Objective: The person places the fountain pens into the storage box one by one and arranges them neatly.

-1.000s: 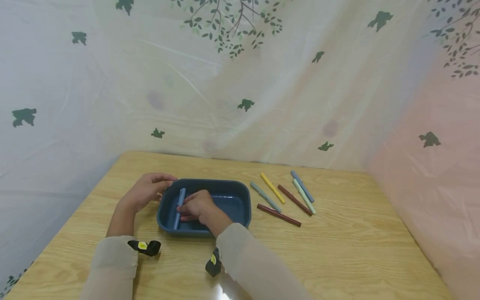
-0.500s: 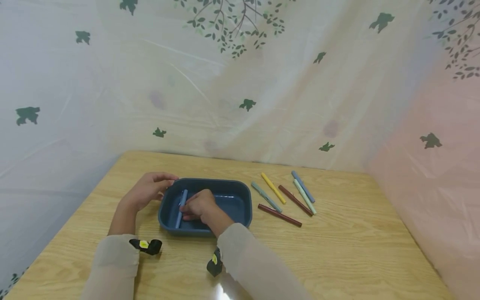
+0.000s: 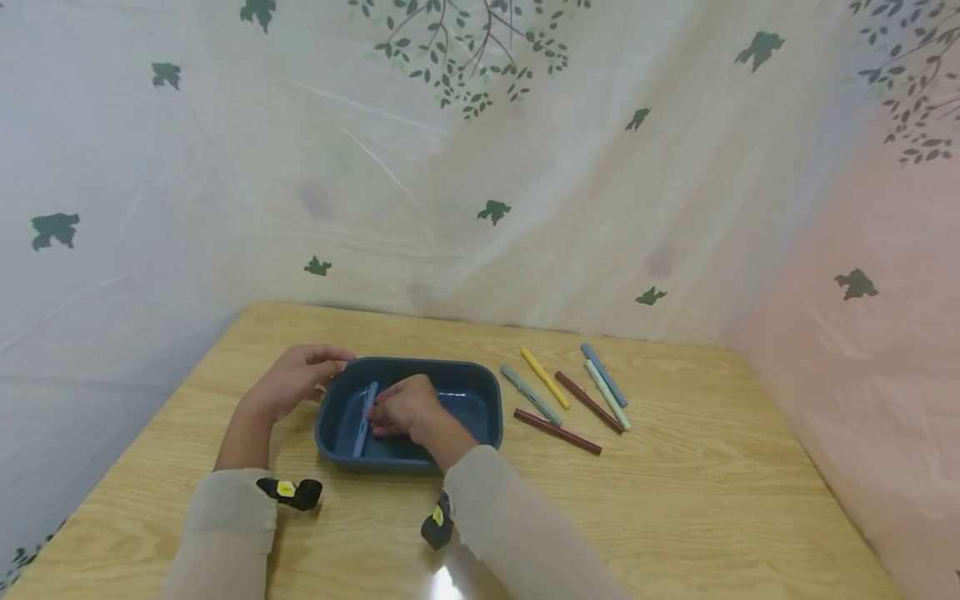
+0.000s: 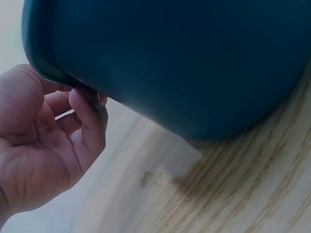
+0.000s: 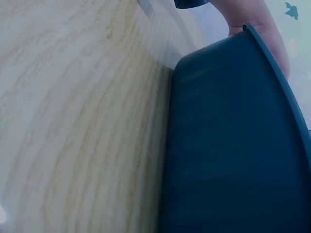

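A blue pen point(image 3: 365, 421) lies lengthwise across the left end of a dark blue rectangular container point(image 3: 408, 468). My right hand point(image 3: 405, 408) reaches inside, its loosely bent fingertips right at the pen's right side, with the pen's length in sight. My left hand point(image 3: 292, 383) holds the container's far left corner; in the left wrist view its thumb and bent fingers point(image 4: 90, 116) pinch the rim. In the right wrist view the container's wall point(image 5: 233, 141) hides my right hand.
To the right of the container lie several pens: a yellow one point(image 3: 545, 377), a grey-green one point(image 3: 531, 394), two dark red ones, a pale green one point(image 3: 608, 395) and a blue one point(image 3: 603, 375). A patterned curtain point(image 3: 420, 208) hangs behind the wooden table point(image 3: 675, 517).
The blue pen in the container has shifted slightly right. My right hand has drawn slightly right, its fingertips now at the pen's side rather than over it. My left hand stays at the corner.
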